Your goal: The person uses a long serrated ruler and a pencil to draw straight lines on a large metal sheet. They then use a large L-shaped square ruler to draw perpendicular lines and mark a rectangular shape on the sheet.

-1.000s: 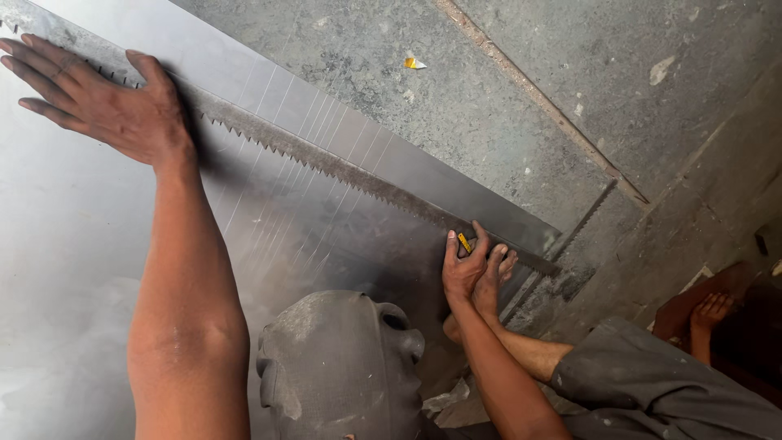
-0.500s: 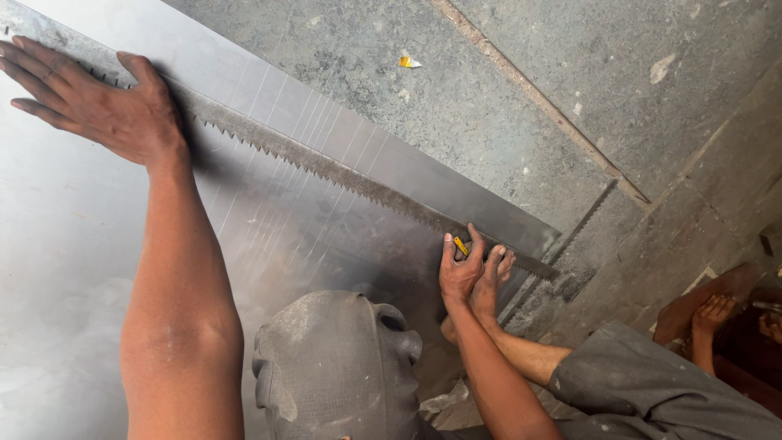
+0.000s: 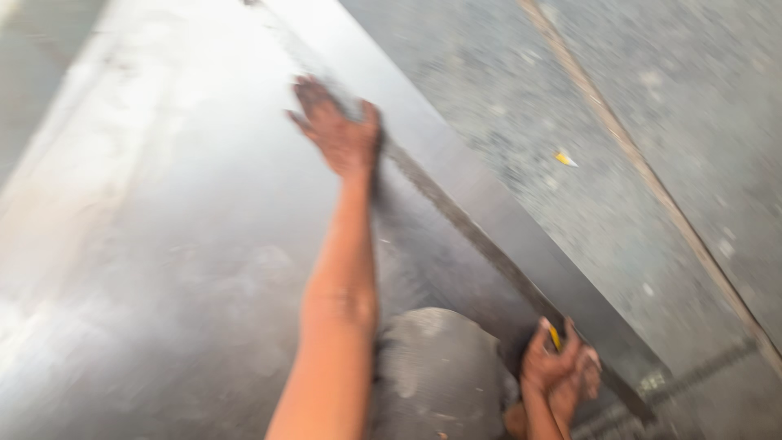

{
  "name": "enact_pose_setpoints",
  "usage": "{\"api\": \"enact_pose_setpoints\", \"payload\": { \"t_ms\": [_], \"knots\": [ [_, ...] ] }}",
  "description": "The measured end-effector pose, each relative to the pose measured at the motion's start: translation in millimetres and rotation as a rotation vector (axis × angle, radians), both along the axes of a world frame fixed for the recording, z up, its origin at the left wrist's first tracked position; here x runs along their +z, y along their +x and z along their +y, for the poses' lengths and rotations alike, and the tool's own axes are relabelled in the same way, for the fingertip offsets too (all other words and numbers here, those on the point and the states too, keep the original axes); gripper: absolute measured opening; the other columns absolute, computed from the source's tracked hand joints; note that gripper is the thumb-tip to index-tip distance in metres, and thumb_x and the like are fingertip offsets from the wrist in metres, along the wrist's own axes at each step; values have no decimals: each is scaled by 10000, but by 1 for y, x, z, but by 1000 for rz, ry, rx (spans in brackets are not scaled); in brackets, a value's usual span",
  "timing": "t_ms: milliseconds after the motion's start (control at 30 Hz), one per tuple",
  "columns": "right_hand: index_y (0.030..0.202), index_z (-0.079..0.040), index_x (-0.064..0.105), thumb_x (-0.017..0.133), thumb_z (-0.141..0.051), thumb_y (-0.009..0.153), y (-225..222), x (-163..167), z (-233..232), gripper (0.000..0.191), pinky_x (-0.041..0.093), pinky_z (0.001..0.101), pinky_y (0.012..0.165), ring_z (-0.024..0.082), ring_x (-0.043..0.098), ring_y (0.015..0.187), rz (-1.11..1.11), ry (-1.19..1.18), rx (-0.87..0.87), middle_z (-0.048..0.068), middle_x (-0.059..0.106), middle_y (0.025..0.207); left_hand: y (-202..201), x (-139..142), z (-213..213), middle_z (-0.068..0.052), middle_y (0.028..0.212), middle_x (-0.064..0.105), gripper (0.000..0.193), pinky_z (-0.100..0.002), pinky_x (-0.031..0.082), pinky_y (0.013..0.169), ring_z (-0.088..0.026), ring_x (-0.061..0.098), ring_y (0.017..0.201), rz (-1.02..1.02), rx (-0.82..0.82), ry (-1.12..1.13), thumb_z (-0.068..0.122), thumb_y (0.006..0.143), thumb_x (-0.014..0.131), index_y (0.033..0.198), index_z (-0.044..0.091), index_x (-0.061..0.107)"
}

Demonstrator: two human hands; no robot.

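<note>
the right hand (image 3: pixel 558 371) is curled shut around a small yellow marker (image 3: pixel 555 336), thumb and fingers pinched on it so that only a short yellow tip shows above the knuckles. it sits at the near end of the long straightedge (image 3: pixel 481 244), a dark narrow strip that runs slantwise across the metal sheet (image 3: pixel 163 244) from the far side down toward its near right corner. the left hand (image 3: pixel 338 130) lies flat and spread on the far part of the straightedge, fingers apart, palm pressing down, gripping nothing; its bare forearm stretches back down the sheet toward the camera. the frame is smeared with motion, so the strip's edge cannot be made out in detail.

between the two arms, at the near edge of the sheet, a grey dusty rounded bulk (image 3: pixel 436 375) rises and hides the sheet beneath it; it looks like a cloth-covered knee, though the blur leaves that uncertain. it stands just beside the right wrist.

past the sheet's right edge lies a rough concrete floor (image 3: pixel 652 98), crossed by a pale seam (image 3: pixel 635 155) running roughly parallel to the sheet's edge. a small yellow scrap (image 3: pixel 565 159) lies on the floor, well apart from both hands. no package, label or sign can be made out.
</note>
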State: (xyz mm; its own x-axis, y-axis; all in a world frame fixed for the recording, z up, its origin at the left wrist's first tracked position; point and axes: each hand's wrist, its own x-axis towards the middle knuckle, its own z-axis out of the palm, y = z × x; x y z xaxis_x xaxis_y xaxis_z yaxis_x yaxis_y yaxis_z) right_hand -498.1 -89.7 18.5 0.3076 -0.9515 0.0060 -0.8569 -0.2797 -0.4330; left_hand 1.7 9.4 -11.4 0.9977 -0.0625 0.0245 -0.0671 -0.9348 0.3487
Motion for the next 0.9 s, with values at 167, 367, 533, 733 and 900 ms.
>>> {"api": "enact_pose_setpoints", "payload": {
  "t_ms": [167,367,533,733,900],
  "knots": [
    [1222,39,677,786,-356,1070,-6,-7,-4,437,575,440,1020,390,699,1161,89,-186,105,207,720,1214,3,12,2,-132,1706,234,895,-554,26,1310,-315,120,1600,17,35,26,446,864,578,1607,33,295],
    [1108,-19,720,787,-443,1017,-10,-5,-18,439,614,380,931,282,747,927,348,-291,240,137,754,1030,6,5,6,-131,1706,234,907,-562,1,1315,-307,104,1607,4,42,-18,435,852,577,1611,35,283],
    [1109,-34,732,743,-517,1052,-8,2,-18,486,616,349,850,236,747,899,427,-270,252,106,757,1007,7,1,9,-125,1698,241,922,-555,-11,1308,-287,99,1600,53,49,-37,427,814,584,1603,53,288],
    [1100,-47,732,724,-539,1066,-6,0,-19,493,612,377,853,239,742,883,474,-253,225,101,767,1028,6,-1,9,-126,1703,255,909,-545,-18,1324,-275,99,1611,32,52,-51,414,828,587,1608,52,295],
    [1149,-11,719,695,-535,1056,-5,-3,-22,533,606,400,819,274,737,868,460,-177,193,152,751,1001,6,-5,8,-128,1692,270,895,-545,-14,1318,-271,110,1601,2,52,-56,414,826,588,1598,51,315]
  ]
}}
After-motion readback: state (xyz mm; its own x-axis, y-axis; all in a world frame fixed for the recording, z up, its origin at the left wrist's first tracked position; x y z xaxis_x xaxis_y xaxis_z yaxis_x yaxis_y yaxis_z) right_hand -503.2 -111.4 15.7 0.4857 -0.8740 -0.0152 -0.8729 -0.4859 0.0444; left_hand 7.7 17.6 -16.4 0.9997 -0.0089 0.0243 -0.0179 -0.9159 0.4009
